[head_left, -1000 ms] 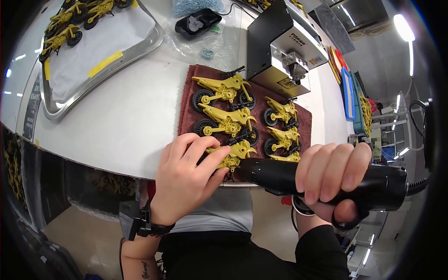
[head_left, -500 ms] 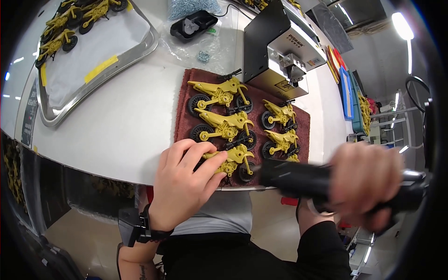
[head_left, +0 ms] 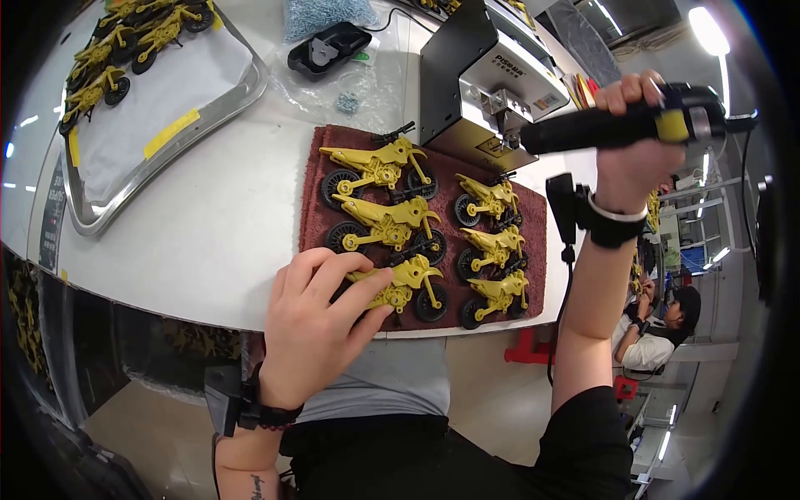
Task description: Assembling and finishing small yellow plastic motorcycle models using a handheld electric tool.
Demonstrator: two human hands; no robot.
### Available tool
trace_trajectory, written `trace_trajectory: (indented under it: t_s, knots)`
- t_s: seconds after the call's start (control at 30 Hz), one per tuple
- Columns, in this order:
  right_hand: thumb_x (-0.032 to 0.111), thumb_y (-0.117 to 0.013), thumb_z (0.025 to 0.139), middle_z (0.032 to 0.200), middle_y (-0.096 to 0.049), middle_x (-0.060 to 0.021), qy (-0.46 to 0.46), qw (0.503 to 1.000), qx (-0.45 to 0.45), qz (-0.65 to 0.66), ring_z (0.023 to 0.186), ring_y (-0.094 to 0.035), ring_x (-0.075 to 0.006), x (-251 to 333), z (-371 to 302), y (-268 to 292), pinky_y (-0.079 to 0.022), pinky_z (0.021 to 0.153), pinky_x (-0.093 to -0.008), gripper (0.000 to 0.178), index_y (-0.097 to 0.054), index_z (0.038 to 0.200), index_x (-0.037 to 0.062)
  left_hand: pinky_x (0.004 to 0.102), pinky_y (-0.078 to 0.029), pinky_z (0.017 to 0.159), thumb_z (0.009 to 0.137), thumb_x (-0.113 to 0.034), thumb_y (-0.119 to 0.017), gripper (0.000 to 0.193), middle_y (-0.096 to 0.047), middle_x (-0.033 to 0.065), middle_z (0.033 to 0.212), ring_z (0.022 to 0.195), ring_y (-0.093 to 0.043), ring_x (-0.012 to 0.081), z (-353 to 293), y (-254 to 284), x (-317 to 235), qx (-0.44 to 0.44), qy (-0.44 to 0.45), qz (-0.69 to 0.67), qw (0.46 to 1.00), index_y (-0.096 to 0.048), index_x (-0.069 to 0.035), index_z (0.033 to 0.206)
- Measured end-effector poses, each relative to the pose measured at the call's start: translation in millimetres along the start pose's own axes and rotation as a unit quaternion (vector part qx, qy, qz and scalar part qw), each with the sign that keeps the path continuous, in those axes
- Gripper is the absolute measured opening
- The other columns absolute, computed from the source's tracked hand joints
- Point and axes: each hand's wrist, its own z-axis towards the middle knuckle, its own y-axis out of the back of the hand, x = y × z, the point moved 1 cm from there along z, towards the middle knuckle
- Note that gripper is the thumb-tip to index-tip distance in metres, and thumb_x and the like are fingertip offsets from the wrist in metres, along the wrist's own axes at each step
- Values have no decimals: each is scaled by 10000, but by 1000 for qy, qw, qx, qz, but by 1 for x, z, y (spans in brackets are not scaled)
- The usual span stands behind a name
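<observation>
My left hand [head_left: 312,321] grips the rear of the nearest yellow toy motorcycle [head_left: 410,282] in the left column, thumb and fingers around its tail; its rear wheel is mostly hidden. My right hand [head_left: 637,171] is wrapped around a black electric screwdriver [head_left: 593,127], raised at the right. The screwdriver's tip end points left, at the front of a black and silver screw feeder [head_left: 467,92]; whether it touches is hard to make out. Two more toy motorcycles lie behind the held one, and three smaller-looking ones [head_left: 500,288] form the right column, all on a dark red mat [head_left: 536,250].
A metal tray [head_left: 133,204] with yellow toy motorcycles stands at the far left. Behind the mat are a bag of screws [head_left: 329,17], a black dish [head_left: 329,48] and loose screws [head_left: 347,102] on clear plastic. Another person [head_left: 662,329] sits at the far right.
My right hand has lifted the screwdriver up and away from the mat to the screw feeder's front. The left hand stays on the same toy motorcycle. The view has shifted slightly.
</observation>
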Motion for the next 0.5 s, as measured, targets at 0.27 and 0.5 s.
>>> trace_trajectory:
  t_s: [0.27, 0.5]
  knots:
    - [112, -571, 724, 675, -436, -32, -26, 997, 31, 61, 534, -445, -126, 29, -85, -79, -381, 556, -275, 220, -368, 804, 85, 341, -381, 760, 587, -136, -720, 353, -547, 11, 930, 892, -467, 225, 0, -2, 0, -10, -9, 4, 1000, -636, -121, 930]
    - [132, -614, 722, 662, -449, -31, -50, 997, 38, 42, 535, -461, -136, 13, -94, -93, -396, 549, -275, 257, -381, 819, 83, 342, -380, 759, 584, -126, -720, 354, -548, 11, 928, 890, -474, 228, -2, -3, 1, -15, -2, -2, 1000, -633, -118, 928]
